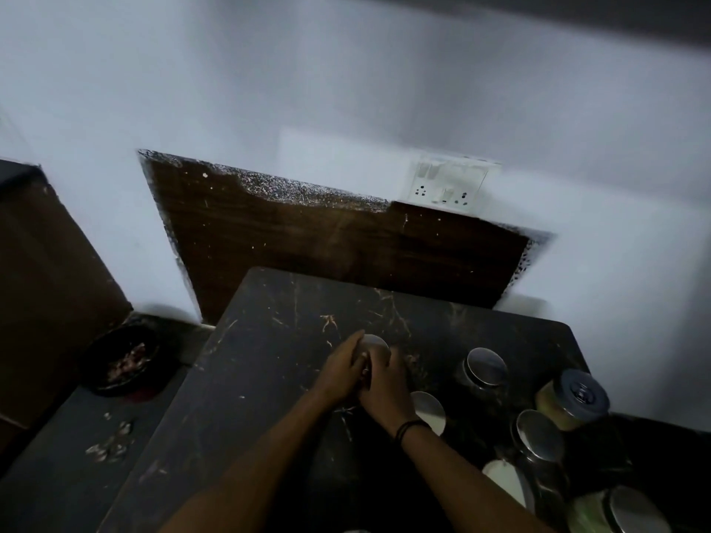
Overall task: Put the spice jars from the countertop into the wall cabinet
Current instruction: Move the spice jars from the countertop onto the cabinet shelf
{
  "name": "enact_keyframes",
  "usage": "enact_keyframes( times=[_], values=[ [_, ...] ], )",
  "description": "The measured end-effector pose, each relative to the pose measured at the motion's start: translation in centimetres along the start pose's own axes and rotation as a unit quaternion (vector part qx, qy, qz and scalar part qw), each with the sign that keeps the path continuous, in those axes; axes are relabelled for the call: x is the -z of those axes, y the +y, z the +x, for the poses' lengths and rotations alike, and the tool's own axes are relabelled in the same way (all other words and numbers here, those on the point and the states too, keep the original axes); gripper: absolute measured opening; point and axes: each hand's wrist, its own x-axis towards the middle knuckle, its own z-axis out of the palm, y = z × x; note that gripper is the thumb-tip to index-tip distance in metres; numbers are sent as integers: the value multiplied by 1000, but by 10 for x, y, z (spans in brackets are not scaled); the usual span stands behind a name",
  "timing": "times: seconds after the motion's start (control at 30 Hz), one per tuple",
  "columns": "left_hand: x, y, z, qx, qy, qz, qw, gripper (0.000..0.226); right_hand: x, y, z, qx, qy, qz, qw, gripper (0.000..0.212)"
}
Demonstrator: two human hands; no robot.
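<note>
Carefully, both hands, left (340,369) and right (384,382), are gripping one jar (375,346), which is best lifted upright, clear of the jars right of the fingers.

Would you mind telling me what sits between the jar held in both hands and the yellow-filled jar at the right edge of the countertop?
In the head view, one steel-lidded jar stands on the countertop between the held jar and the yellow-filled jar.
</note>
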Motion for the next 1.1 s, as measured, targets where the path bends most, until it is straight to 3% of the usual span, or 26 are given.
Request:
enact_keyframes(
  times=[0.23, 0.47, 0.53, 0.7, 0.93, 1.1],
  values=[
    [6, 8, -1, 43, 25, -80, 996, 23, -1, 0, 12, -40, -4, 42, 998, 45],
    [11, 18, -19, 31, 90, -110, 989, 24, 9, -2, 9, -42, 28, 118, 992, 90],
    [16, 20, -25, 23, 87, -129, 988, 26, 19, -6, 8, -24, 42, 173, 984, 91],
    [37, 22, -34, 36, 96, -217, 971, 25, 55, -9, 10, -9, 30, 329, 944, 81],
    [47, 29, -42, 26, 34, -308, 950, 24, 66, -13, 4, -41, -26, 531, 846, 61],
    [37, 29, -53, 58, -21, -353, 934, 34, 58, -16, -1, -94, -17, 579, 810, 52]
  ],
)
